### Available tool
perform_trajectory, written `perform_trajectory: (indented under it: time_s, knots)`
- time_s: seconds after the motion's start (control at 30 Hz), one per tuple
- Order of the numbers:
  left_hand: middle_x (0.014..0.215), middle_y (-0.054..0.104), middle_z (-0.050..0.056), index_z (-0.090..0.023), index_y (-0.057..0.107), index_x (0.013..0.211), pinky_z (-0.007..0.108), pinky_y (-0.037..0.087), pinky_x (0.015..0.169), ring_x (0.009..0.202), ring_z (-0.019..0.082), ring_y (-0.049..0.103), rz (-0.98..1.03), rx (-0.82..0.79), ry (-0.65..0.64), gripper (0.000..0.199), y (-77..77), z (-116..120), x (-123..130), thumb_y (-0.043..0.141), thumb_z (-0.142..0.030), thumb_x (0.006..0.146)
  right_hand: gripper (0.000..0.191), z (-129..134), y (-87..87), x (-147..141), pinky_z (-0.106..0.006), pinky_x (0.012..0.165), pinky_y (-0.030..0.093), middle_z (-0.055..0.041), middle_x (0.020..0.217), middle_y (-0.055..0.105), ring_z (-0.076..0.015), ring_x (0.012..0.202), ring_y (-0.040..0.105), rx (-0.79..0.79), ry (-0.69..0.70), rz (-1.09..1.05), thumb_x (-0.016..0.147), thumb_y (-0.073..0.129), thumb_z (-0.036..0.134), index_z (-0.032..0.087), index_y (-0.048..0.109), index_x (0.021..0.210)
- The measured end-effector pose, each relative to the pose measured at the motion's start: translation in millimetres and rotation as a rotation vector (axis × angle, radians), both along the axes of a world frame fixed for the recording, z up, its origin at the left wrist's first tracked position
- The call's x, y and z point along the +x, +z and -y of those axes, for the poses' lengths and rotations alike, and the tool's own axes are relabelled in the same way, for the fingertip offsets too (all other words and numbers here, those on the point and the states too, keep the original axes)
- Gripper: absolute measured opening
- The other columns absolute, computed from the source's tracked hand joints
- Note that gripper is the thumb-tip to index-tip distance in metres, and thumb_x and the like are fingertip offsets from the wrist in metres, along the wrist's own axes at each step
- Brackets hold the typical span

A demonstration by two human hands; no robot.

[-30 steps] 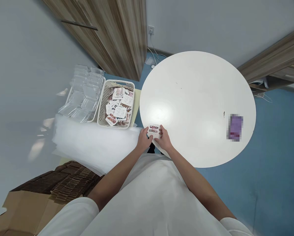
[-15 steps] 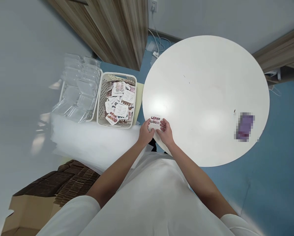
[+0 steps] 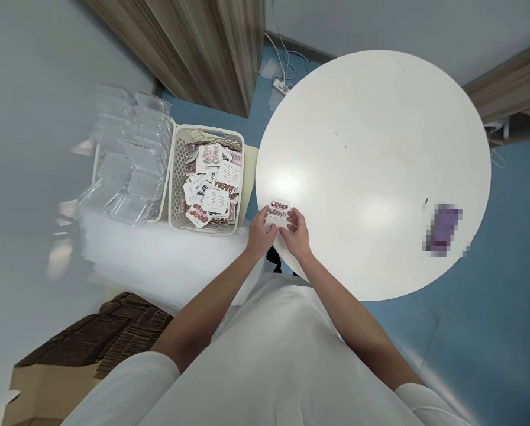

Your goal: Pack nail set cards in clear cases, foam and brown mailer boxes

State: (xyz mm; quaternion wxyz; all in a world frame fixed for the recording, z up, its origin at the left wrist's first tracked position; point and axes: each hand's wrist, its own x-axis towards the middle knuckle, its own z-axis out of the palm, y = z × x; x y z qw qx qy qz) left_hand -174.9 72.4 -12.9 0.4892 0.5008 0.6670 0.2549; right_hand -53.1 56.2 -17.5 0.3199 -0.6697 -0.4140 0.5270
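A small white card of press-on nails (image 3: 278, 209), with two rows of pinkish, shiny nails facing up, is at the near-left edge of the round white table (image 3: 380, 130). At its left edge, my left hand (image 3: 259, 235) grips it with fingers and thumb. My right hand (image 3: 297, 236) has its fingers curled at the card's right edge, thumb at the near side. To the left, a white perforated basket (image 3: 175, 195) holds many similar nail cards (image 3: 216, 201), some nails-up and some showing printed text.
Clear plastic boxes (image 3: 136, 160) are piled in another basket at far left. White foam sheets (image 3: 158, 254) lie before the baskets, with brown cardboard (image 3: 91, 331) below. A pixelated purple object (image 3: 445, 229) lies on the table's right. A power strip (image 3: 281, 87) is on the floor.
The view has shifted slightly. The nail card has tilted a little and sits slightly farther over the table, with both hands still at its sides.
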Motion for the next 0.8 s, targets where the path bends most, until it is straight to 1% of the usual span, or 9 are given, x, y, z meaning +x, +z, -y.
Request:
perform_trajectory:
  time_s: [0.23, 0.4, 0.53, 0.67, 0.8]
  knots:
    - [0.125, 0.045, 0.008, -0.019, 0.037, 0.127, 0.034, 0.041, 0.092, 0.111, 0.020, 0.045, -0.013, 0.043, 0.013, 0.053, -3.5, 3, 2, 0.046, -0.016, 0.074, 0.064, 0, 1.1, 1, -0.035, 0.087, 0.042, -0.0070, 0.130, 0.038, -0.0185, 0.111, 0.043, 0.030, 0.046, 0.035, 0.071, 0.055, 0.026, 0.026, 0.026, 0.128]
    - [0.126, 0.044, 0.009, -0.019, 0.036, 0.128, 0.034, 0.040, 0.092, 0.112, 0.020, 0.045, -0.007, 0.061, 0.027, 0.054, -1.7, 5, 4, 0.045, -0.016, 0.075, 0.065, 2, 0.2, 2, -0.037, 0.090, 0.040, -0.0065, 0.132, 0.034, -0.0191, 0.115, 0.039, 0.041, 0.072, 0.031, 0.072, 0.053, 0.027, 0.027, 0.023, 0.130]
    - [0.125, 0.044, 0.008, -0.020, 0.035, 0.128, 0.033, 0.041, 0.091, 0.112, 0.019, 0.044, -0.016, 0.095, 0.068, 0.053, 0.4, 10, 6, 0.045, -0.017, 0.075, 0.067, 7, -1.0, 10, -0.038, 0.093, 0.038, -0.0062, 0.134, 0.032, -0.0201, 0.119, 0.035, 0.047, 0.074, -0.005, 0.071, 0.054, 0.026, 0.028, 0.022, 0.130]
    - [0.125, 0.046, 0.008, -0.021, 0.038, 0.125, 0.031, 0.043, 0.087, 0.110, 0.019, 0.046, -0.011, 0.105, 0.105, 0.051, 6.3, 23, 11, 0.046, -0.018, 0.075, 0.065, 19, 2.0, 26, -0.039, 0.092, 0.039, -0.0071, 0.134, 0.032, -0.0203, 0.117, 0.037, 0.045, 0.093, 0.008, 0.070, 0.054, 0.026, 0.027, 0.025, 0.129]
    - [0.121, 0.050, 0.007, -0.020, 0.044, 0.121, 0.030, 0.044, 0.085, 0.109, 0.018, 0.048, -0.017, 0.077, 0.143, 0.046, 17.0, 47, 19, 0.046, -0.018, 0.075, 0.058, 39, 11.7, 50, -0.037, 0.087, 0.043, -0.0090, 0.130, 0.037, -0.0188, 0.108, 0.045, 0.038, 0.092, 0.022, 0.070, 0.053, 0.026, 0.025, 0.032, 0.124]
